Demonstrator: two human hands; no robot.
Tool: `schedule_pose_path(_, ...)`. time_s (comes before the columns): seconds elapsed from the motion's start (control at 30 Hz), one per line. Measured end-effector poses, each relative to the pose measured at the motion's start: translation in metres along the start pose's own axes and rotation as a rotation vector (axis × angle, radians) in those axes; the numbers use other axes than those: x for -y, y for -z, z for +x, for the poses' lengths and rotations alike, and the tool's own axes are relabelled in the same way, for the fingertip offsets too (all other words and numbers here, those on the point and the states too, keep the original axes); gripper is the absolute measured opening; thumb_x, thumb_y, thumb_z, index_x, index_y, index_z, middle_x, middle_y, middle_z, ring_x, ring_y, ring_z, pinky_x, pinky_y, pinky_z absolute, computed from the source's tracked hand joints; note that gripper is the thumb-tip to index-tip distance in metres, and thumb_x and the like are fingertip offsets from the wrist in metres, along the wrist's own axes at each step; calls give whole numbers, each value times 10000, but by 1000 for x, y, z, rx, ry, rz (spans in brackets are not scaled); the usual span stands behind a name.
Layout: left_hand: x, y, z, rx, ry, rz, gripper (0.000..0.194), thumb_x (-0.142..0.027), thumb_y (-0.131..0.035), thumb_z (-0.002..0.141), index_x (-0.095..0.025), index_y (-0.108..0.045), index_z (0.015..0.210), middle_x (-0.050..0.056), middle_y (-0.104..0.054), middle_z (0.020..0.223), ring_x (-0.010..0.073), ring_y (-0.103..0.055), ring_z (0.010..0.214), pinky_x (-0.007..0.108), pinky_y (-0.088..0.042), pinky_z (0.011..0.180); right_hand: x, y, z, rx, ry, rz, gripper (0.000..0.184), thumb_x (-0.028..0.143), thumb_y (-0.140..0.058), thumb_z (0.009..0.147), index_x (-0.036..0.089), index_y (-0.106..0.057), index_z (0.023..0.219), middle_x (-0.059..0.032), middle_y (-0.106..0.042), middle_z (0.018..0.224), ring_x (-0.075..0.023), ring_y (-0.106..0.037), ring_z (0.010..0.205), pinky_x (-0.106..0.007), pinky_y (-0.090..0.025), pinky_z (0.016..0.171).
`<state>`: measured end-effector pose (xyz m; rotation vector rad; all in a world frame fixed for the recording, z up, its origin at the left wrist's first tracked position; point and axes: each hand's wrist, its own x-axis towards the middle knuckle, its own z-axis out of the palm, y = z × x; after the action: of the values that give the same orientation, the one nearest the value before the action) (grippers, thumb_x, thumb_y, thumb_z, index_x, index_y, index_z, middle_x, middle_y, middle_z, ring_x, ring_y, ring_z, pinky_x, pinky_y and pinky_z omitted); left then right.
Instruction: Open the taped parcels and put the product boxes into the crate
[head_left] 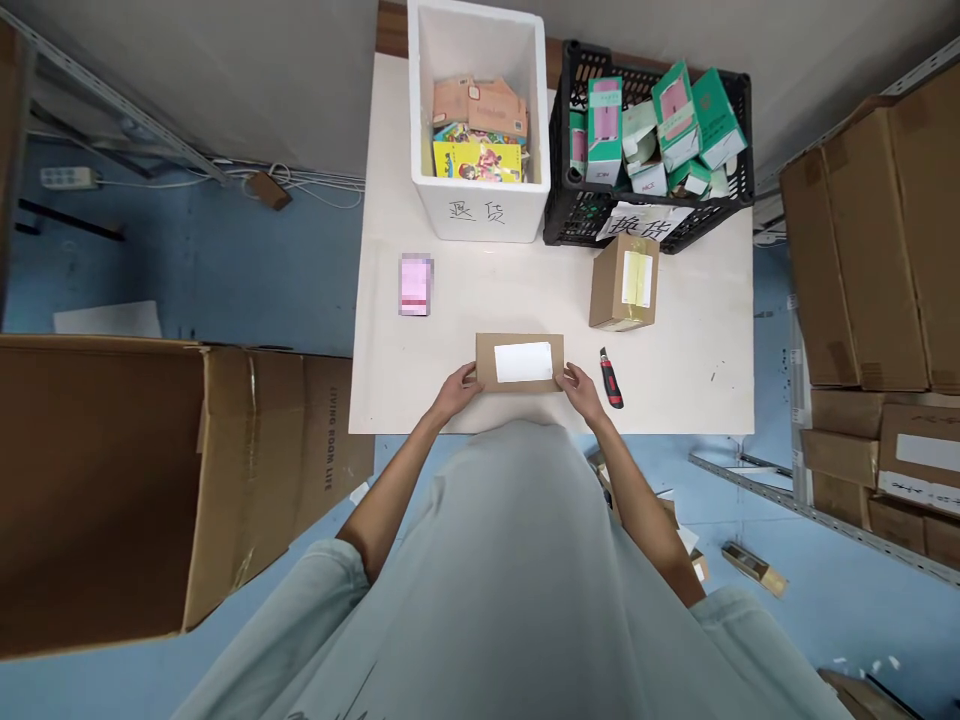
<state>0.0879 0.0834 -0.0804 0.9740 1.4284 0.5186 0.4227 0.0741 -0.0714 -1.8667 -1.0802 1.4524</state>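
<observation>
1 table [457, 330]; 2 hands at table's near edge: left hand [454, 392], right hand [580, 391]; 2 small cartons on table: labelled carton [523, 362] at near edge, taped carton [625, 283] on right half; 1 cutter [611, 380], table's near right; 1 pixelated pink item [415, 286], table's left; 1 white foam box [517, 215] and 1 black crate [574, 225], table's far side; green boxes [604, 130] in crate: at least 4, overlap hides exact total; 1 big open carton [277, 440] left of table; stacked cartons [870, 250] right of table: several, run out of view, no total
</observation>
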Motion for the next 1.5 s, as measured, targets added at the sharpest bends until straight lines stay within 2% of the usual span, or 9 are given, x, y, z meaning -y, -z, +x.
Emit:
schedule_pose_path(0.17, 11, -12, -16, -53, 50, -8, 632, -264, -760, 937, -166, -656, 1553, 169, -656, 1672, 330, -764, 1362, 512, -615, 1215, -23, -4, -23, 70, -2, -8, 736, 664, -817, 909, 228, -748, 1497, -149, -740, 1586, -377, -719, 1465, -598, -531, 1299)
schedule_pose_path(0.43, 18, -41, -44, -236, 159, -147, 727, -65, -770, 895, -101, -592, 1600, 245, -630, 1676, 311, -640, 1568, 473, -547, 1317, -35, -6, -49, 100, -70, -60, 779, 590, -827, 897, 242, -712, 1584, -125, -688, 1656, -394, -666, 1529, -589, -567, 1270)
schedule_pose_path(0.67, 5, -33, -69, -298, 16, -93, 673, -221, -819, 909, -164, -662, 1562, 182, -779, 1496, 332, -739, 1443, 533, -572, 1286, -17, 17, -66, 32, 44, -72, 766, 722, -791, 898, 247, -783, 1500, -118, -775, 1539, -383, -715, 1466, -601, -590, 1254)
schedule_pose_path(0.83, -18, -31, -62, -331, -161, -121, 620, -305, -818, 929, -155, -691, 1517, 181, -767, 1519, 341, -705, 1485, 524, -588, 1265, 16, 36, -59, -19, 98, -3, 788, 769, -814, 898, 216, -813, 1460, -139, -766, 1550, -391, -687, 1504, -582, -568, 1286)
schedule_pose_path(0.97, -23, -34, -47, -302, -83, -138, 648, -296, -855, 897, -169, -684, 1509, 183, -716, 1594, 362, -683, 1504, 542, -589, 1261, 27, 32, -45, 34, 89, -24, 833, 799, -825, 863, 219, -811, 1462, -130, -759, 1562, -390, -690, 1496, -575, -567, 1283)
schedule_pose_path(1.17, -13, -34, -51, -318, 40, -127, 756, -308, -831, 963, -175, -555, 1655, 207, -514, 1787, 356, -631, 1562, 500, -550, 1304, 14, 14, -47, -9, 148, -58, 830, 818, -736, 933, 242, -758, 1530, -144, -694, 1646, -376, -651, 1528, -582, -587, 1256)
schedule_pose_path(1.23, -12, -34, -57, -325, 54, -104, 739, -318, -821, 980, -183, -554, 1655, 209, -541, 1766, 357, -612, 1582, 507, -535, 1313, 9, 11, -51, -23, 142, -61, 827, 808, -719, 949, 234, -743, 1544, -167, -680, 1651, -378, -660, 1510, -581, -608, 1229)
schedule_pose_path(1.37, -21, -40, -73, -302, -44, -3, 616, -292, -759, 1003, -221, -618, 1599, 149, -656, 1673, 313, -590, 1604, 505, -500, 1338, 0, 12, -52, -15, 134, -70, 787, 752, -680, 996, 244, -697, 1596, -162, -679, 1650, -356, -679, 1483, -557, -621, 1208)
schedule_pose_path(1.5, -44, -56, -90, -253, -197, 108, 609, -304, -731, 1016, -249, -625, 1614, 105, -662, 1673, 300, -612, 1571, 500, -500, 1341, -9, 28, -40, -102, 134, -75, 810, 739, -660, 988, 207, -696, 1598, -179, -692, 1635, -367, -703, 1444, -567, -607, 1221)
